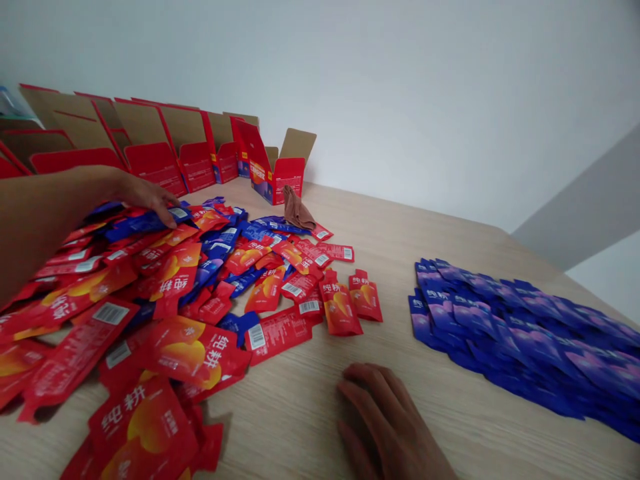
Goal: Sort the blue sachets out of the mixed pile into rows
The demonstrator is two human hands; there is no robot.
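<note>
My left hand (143, 195) reaches over a loose pile of pouches at the left. Its fingers are bent down onto a blue pouch (145, 223) on top of the pile; the thumb is hidden. Red pouches (195, 350) with orange fruit prints lie mixed with blue ones around it, some face down with barcodes showing. My right hand (385, 420) rests on the table at the front, holding nothing, its fingers apart and slightly bent. Just beyond it, two red pouches (341, 307) lie face up at the pile's right edge.
Blue pouches (500, 327) lie in overlapping rows at the right of the wooden table (380, 227). Open red cartons (155, 167) line the back left, and another open carton (287, 177) stands at their right end. A brown cloth (297, 210) lies before it.
</note>
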